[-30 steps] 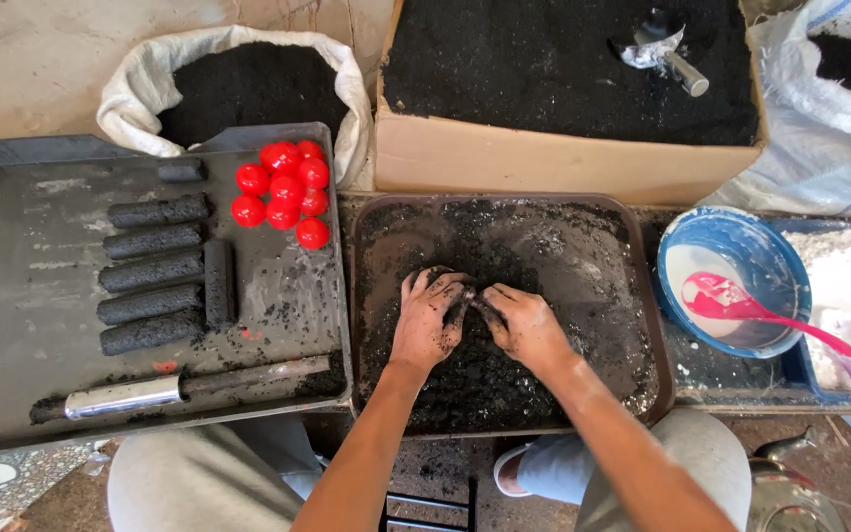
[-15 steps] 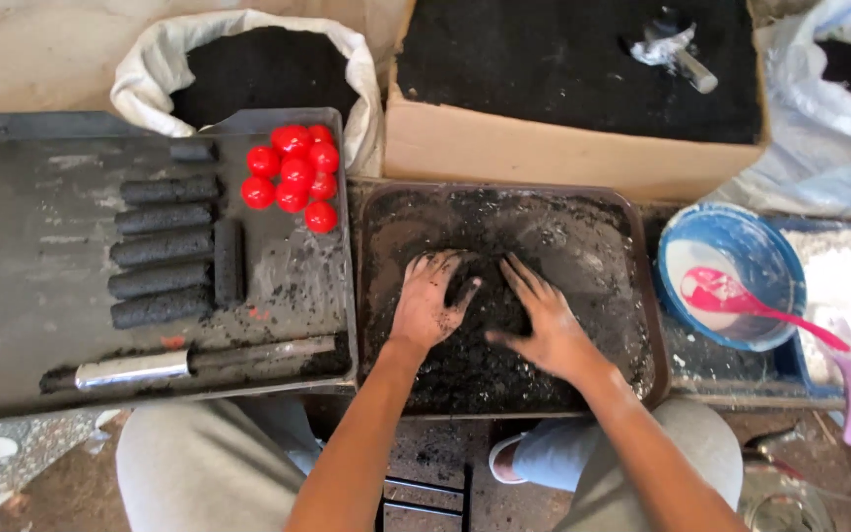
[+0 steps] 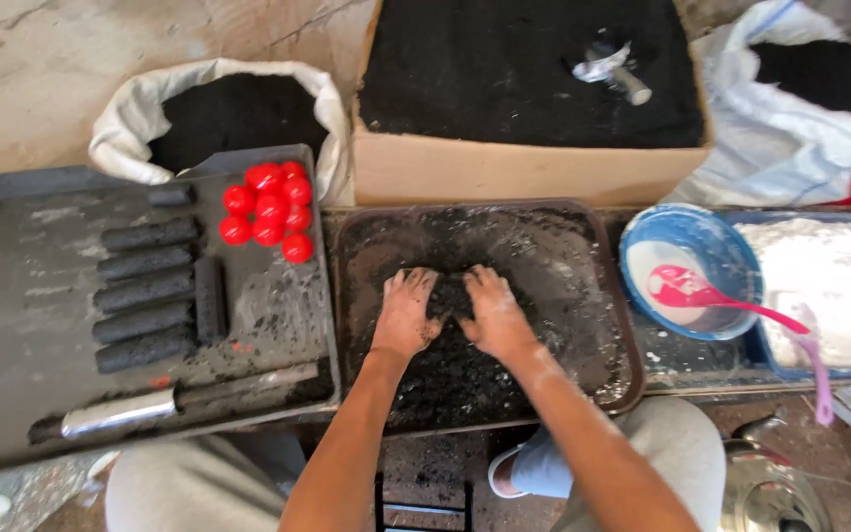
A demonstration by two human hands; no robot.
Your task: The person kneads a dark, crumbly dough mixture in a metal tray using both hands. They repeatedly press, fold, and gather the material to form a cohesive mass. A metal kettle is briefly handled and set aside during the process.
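Note:
My left hand (image 3: 408, 313) and my right hand (image 3: 492, 311) press side by side on a dark wet lump of black mix (image 3: 450, 296) in the middle of a brown tray (image 3: 563, 232). Both hands are smeared with black and white powder, fingers curled around the lump between them. More of the black mix is spread over the tray floor toward me.
A dark board (image 3: 22, 296) at left carries several black pressed logs (image 3: 145, 291), a cluster of red balls (image 3: 268, 205) and a metal tube (image 3: 115, 414). Behind stand a white sack of black powder (image 3: 233, 113), a cardboard box of black powder (image 3: 524, 167) with a scoop (image 3: 613, 67). At right sit a blue bowl (image 3: 687, 232), pink spoon (image 3: 731, 303) and white powder (image 3: 834, 276).
My hands were spread flat on the mix half a second ago; now they have drawn together, cupping the lump between them.

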